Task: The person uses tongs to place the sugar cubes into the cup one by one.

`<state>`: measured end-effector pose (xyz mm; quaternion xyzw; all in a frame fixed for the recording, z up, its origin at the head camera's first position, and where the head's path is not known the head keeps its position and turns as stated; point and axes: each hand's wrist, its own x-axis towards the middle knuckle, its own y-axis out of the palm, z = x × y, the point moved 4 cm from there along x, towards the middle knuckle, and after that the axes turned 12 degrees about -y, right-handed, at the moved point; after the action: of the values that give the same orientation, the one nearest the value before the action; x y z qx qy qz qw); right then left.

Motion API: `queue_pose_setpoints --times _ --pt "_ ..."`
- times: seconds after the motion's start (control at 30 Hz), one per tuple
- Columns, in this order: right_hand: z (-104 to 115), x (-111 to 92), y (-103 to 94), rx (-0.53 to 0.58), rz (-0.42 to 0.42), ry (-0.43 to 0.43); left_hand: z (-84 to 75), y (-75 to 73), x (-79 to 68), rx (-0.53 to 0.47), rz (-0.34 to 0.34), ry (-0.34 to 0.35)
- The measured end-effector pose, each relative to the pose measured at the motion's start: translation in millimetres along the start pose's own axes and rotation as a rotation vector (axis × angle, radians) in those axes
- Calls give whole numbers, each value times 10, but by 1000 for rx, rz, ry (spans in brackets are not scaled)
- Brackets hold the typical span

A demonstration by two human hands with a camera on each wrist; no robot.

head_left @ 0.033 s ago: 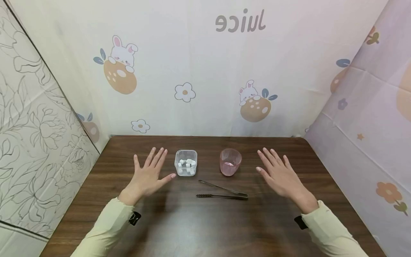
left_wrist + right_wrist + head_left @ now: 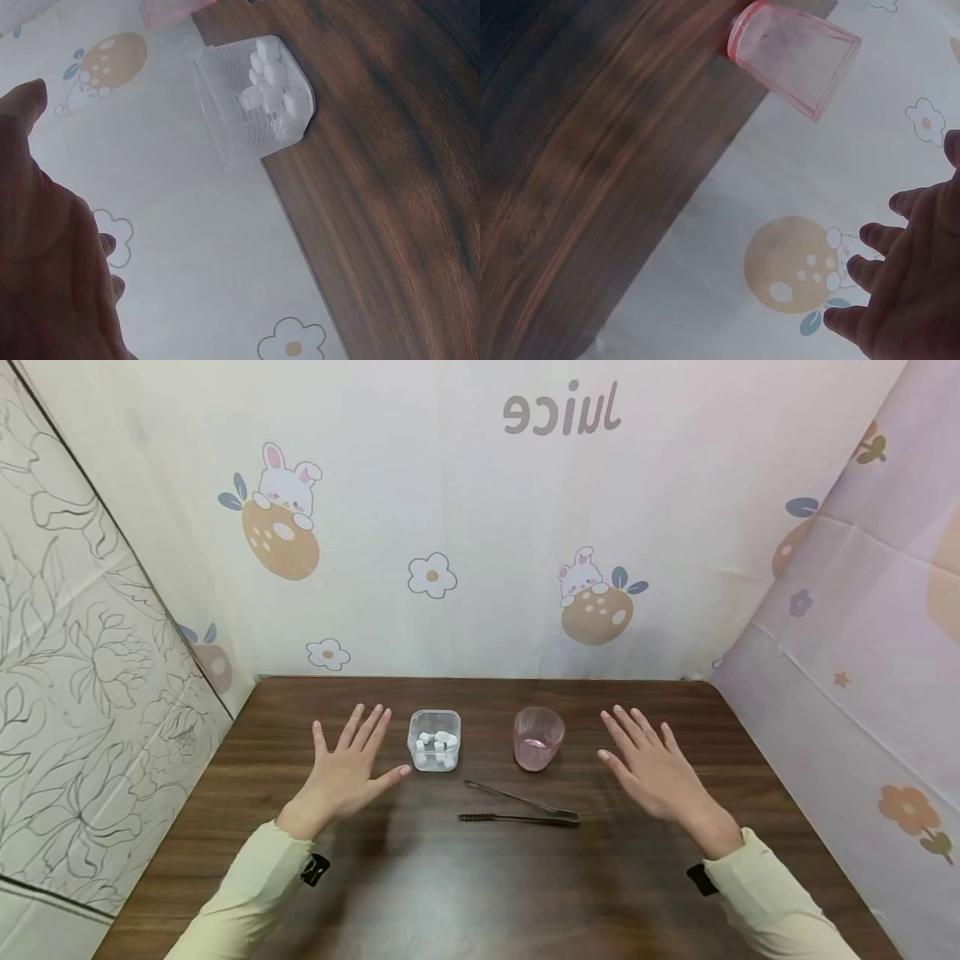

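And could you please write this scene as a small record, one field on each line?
Left hand: spread, holding nothing, near the clear container
Right hand: spread, holding nothing, near the pink cup
Container contents: several small white pieces
Cup position: upright, between container and right hand
Tongs: spread apart, on the brown table, held by neither hand

a clear, squarish plastic container [image 2: 435, 720] is stood upright and open-topped on the dark wood-grained surface [image 2: 465, 885], its bottom covered by a loose heap of small white pieces [image 2: 440, 742]. to its right, and well apart from it, a see-through pink glass [image 2: 538, 728] is set upright, its wall widened toward the rim. nearer the front, apart from both, a pair of dark tongs [image 2: 536, 819] is laid flat, the arms spread in a narrow v, the tips pointed left, the nearer one ridged.
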<state>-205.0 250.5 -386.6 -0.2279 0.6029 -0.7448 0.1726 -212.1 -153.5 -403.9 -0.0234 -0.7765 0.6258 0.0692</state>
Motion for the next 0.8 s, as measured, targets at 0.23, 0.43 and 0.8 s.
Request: queue_pose_setpoints --times 0.23,0.43,0.8 --pt "15 21 69 6 -13 -22 -12 11 2 -3 5 2" --pt "82 21 119 13 44 -18 -2 78 -10 -13 21 12" --pt "227 103 274 4 -38 -184 67 341 217 -112 91 92"
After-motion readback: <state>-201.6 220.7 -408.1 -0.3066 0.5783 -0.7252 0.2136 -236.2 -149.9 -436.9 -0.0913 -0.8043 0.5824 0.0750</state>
